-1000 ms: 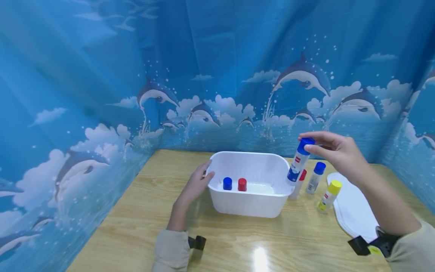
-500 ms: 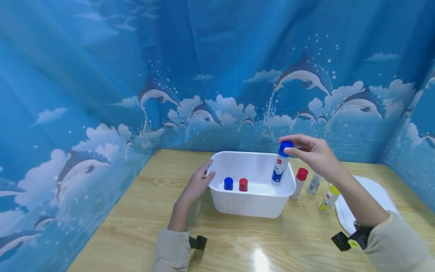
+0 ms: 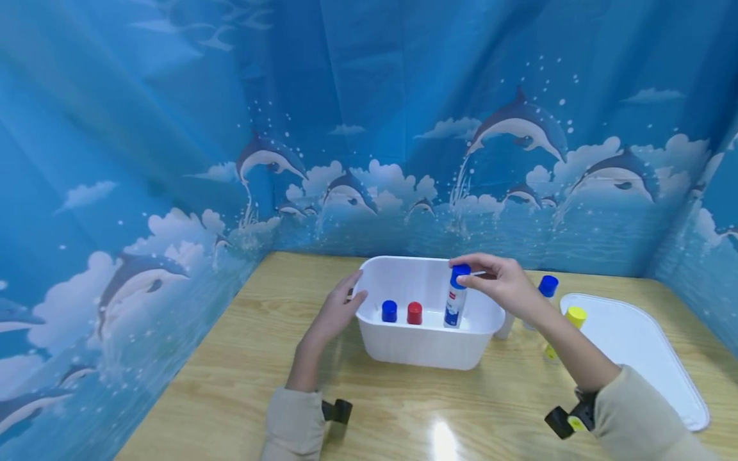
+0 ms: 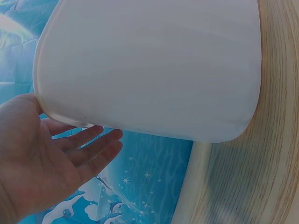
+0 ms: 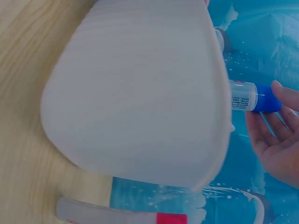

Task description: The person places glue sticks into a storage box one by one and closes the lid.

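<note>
My right hand (image 3: pixel 504 288) pinches the blue cap of a clear glue stick (image 3: pixel 455 306) with a blue-and-white label. It stands nearly upright inside the white tub (image 3: pixel 423 349); whether its base touches the floor cannot be told. The right wrist view shows thumb and fingers on the cap of that glue stick (image 5: pixel 243 95). At the tub's left end my left hand (image 3: pixel 334 310) holds the rim, thumb over it and fingers around the outside (image 4: pixel 96 149). Inside the tub, a blue cap (image 3: pixel 389 311) and a red cap (image 3: pixel 414 313) show above the front wall, their bodies mostly hidden.
Right of the tub stand a blue-capped glue stick (image 3: pixel 548 286), a yellow-capped one (image 3: pixel 575 316) partly behind my forearm, and a red-capped one (image 5: pixel 112 214). A white lid (image 3: pixel 634 349) lies farther right. A dolphin-print curtain (image 3: pixel 369 128) hangs behind the wooden table (image 3: pixel 230 384).
My right hand has carried the blue-capped glue stick leftward over the tub's right rim and down inside, beside the red cap. The left hand has stayed on the rim.
</note>
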Motion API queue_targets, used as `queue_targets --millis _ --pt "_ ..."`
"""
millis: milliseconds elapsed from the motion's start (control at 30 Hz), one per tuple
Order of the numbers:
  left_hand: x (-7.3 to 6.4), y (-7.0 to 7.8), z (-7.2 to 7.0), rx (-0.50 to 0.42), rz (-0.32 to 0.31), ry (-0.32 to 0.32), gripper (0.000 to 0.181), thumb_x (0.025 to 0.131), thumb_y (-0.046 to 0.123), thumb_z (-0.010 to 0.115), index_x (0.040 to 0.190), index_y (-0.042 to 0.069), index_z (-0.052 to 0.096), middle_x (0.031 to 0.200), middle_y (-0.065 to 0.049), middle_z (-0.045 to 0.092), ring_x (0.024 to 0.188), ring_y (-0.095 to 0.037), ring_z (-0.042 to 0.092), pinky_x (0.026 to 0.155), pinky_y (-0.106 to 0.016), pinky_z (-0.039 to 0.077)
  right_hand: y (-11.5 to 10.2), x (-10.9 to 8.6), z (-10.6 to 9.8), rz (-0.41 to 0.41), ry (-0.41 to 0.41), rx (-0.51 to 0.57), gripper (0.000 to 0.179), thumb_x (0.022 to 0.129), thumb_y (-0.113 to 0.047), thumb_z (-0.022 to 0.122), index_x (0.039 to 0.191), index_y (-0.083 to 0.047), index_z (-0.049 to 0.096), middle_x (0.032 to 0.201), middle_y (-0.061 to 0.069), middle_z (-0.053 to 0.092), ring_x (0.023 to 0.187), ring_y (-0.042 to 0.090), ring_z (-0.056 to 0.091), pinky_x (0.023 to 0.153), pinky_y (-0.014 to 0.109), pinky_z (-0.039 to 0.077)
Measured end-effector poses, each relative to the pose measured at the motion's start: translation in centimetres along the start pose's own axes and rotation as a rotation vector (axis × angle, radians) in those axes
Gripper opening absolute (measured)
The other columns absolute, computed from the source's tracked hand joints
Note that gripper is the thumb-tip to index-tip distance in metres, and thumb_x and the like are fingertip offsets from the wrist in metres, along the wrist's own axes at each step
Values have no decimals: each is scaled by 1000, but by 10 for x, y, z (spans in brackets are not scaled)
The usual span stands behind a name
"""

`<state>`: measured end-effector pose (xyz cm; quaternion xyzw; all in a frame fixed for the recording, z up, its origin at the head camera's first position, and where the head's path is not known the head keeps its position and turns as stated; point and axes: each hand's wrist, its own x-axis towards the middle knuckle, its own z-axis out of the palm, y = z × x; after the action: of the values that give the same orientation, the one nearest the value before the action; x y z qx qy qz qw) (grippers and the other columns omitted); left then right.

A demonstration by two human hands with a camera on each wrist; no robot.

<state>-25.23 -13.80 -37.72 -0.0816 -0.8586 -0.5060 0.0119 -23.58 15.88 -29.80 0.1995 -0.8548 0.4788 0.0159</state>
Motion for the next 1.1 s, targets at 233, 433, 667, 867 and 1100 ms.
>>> queue_targets --millis 233,433,667,867,1100 --pt "0 1 0 2 -7 3 53 97 33 45 145 17 29 145 -7 31 124 -27 39 96 -41 41 16 3 15 26 -35 0 36 88 -23 64 120 -8 61 119 13 57 100 28 58 84 41 50" --pt "-1 2 0 4 -18 1 54 97 35 45 145 18 29 145 -7 30 124 -27 39 96 -41 41 26 5 24 18 -97 10 32 88 -20 64 117 -7 62 114 10 59 99 27 58 83 39 51" --pt "-1 2 0 3 -14 -1 53 97 32 46 145 17 29 145 -7 31 123 -26 39 95 -41 41 34 6 28 10 -151 -4 33 87 -19 65 118 -7 62 109 6 61 97 22 59 82 35 51" --pt "0 2 0 -3 -17 1 52 97 30 46 145 16 29 145 -8 31 124 -27 39 96 -42 41 38 6 30 -20 -163 -48 29 86 -16 65 114 -5 64 107 7 62 95 22 59 80 34 52" --pt "1 1 0 3 -6 -1 52 97 29 46 145 16 29 145 -9 31 123 -28 39 95 -42 41 36 5 32 -27 -173 -73 27 85 -10 66 111 -3 65 106 8 63 97 25 58 79 34 52"
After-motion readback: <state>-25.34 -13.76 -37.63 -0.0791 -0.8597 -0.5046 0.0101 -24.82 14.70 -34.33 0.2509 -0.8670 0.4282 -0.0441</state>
